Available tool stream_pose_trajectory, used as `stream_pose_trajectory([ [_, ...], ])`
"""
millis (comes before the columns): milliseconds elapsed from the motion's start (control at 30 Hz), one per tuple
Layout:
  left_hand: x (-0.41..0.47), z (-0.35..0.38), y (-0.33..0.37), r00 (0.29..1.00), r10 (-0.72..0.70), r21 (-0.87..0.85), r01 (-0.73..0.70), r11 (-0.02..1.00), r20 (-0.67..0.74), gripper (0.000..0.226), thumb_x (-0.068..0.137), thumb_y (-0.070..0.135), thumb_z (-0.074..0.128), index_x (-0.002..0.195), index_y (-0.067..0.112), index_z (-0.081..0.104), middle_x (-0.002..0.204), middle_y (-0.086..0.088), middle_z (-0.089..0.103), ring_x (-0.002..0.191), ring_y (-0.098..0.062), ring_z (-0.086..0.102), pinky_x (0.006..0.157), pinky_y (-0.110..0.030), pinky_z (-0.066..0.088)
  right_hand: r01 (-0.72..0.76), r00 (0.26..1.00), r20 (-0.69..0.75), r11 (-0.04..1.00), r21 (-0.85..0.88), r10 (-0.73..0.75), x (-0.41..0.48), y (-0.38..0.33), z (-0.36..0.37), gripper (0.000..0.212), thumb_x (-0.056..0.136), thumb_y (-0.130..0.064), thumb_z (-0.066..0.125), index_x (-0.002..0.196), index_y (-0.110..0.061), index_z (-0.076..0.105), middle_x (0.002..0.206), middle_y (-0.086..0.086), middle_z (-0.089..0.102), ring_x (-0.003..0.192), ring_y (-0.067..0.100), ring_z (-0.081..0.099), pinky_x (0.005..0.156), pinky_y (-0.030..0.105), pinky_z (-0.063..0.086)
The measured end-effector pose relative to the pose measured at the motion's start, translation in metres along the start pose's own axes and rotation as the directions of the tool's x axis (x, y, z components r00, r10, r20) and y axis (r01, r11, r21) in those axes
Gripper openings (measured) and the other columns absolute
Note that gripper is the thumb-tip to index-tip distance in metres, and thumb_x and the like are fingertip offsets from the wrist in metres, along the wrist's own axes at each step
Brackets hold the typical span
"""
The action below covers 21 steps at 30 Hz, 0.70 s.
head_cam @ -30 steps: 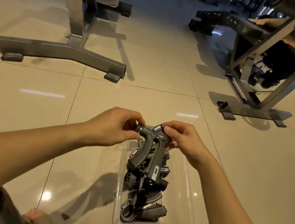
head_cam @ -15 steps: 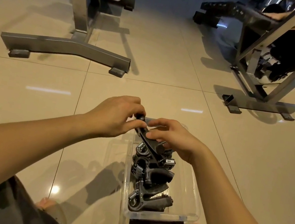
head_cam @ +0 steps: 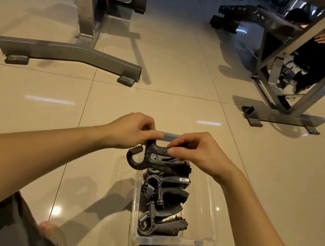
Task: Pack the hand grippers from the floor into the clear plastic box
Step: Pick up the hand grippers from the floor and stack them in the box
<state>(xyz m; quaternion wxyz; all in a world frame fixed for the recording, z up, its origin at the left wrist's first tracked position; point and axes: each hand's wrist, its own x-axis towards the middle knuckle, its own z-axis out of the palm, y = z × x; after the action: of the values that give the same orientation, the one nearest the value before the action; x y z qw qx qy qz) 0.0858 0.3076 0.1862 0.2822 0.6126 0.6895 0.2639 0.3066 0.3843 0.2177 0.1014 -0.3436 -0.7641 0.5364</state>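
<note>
Pale glossy floor tiles (head_cam: 181,109) stretch out ahead of my fingers, with two steel gym machines standing well beyond them: the left frame (head_cam: 69,54) and the right frame (head_cam: 284,118). Below my fingers and running back toward me, one clear plastic box (head_cam: 210,224) sits open-topped on the floor. My left hand (head_cam: 131,132) and right hand (head_cam: 199,153) meet over its far end, sharing one black hand gripper (head_cam: 150,159). My left fingers (head_cam: 155,135) curl round its head by the coil spring (head_cam: 136,149), and my right fingers (head_cam: 173,152) pinch the upper handle. Its looped end juts out past the box's left wall. Nearer me I count two packed grippers (head_cam: 164,190) by their springs; the parts beneath are too tangled to count. I judge this the placing step: I need to line the gripper up with the others, lower it into the far gap, then let go.
</note>
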Motion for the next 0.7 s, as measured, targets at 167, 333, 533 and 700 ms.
stream_pose_trajectory([
  [167,0.009,0.01,0.005,0.988,-0.121,-0.152,0.134,0.979,0.092,0.047,0.094,0.048,0.064,0.081,0.003,0.069,0.065,-0.003,0.063,0.056,-0.01,0.053,0.054,-0.02,0.042,0.066,0.997,0.005,0.766,-0.639,-0.083,-0.007,-0.002,0.004,0.051,0.072,-0.046,0.085,0.117,-0.026,0.069,0.106,-0.012,0.064,0.102,0.011,0.059,0.095,0.036,0.047],
  [333,0.014,0.019,0.007,0.975,-0.156,-0.257,0.194,0.947,0.158,0.046,0.094,0.046,0.065,0.076,0.004,0.066,0.065,-0.004,0.058,0.058,-0.013,0.051,0.055,-0.022,0.043,0.145,0.986,0.067,0.584,-0.798,-0.153,-0.013,0.018,0.011,0.069,0.073,-0.052,0.08,0.133,-0.027,0.056,0.127,-0.007,0.061,0.119,0.016,0.048,0.1,0.034,0.042],
  [533,0.018,0.031,0.011,0.965,-0.135,-0.3,0.201,0.932,0.227,0.041,0.095,0.045,0.065,0.072,0.011,0.063,0.065,-0.003,0.055,0.062,-0.014,0.053,0.062,-0.029,0.048,0.126,0.985,0.03,0.598,-0.792,-0.167,-0.023,0.045,0.015,0.064,0.077,-0.046,0.076,0.134,-0.029,0.053,0.129,-0.011,0.058,0.124,0.012,0.044,0.099,0.033,0.046],
  [700,0.021,0.031,-0.005,0.968,-0.111,0.125,0.084,0.989,0.223,0.033,0.098,0.042,0.058,0.11,0.013,0.068,0.105,-0.007,0.071,0.091,-0.02,0.066,0.081,-0.037,0.053,0.05,0.998,0.015,0.631,-0.774,-0.061,-0.031,0.072,0.013,0.068,0.076,-0.045,0.08,0.136,-0.03,0.052,0.131,-0.011,0.058,0.125,0.01,0.044,0.097,0.033,0.048],
])
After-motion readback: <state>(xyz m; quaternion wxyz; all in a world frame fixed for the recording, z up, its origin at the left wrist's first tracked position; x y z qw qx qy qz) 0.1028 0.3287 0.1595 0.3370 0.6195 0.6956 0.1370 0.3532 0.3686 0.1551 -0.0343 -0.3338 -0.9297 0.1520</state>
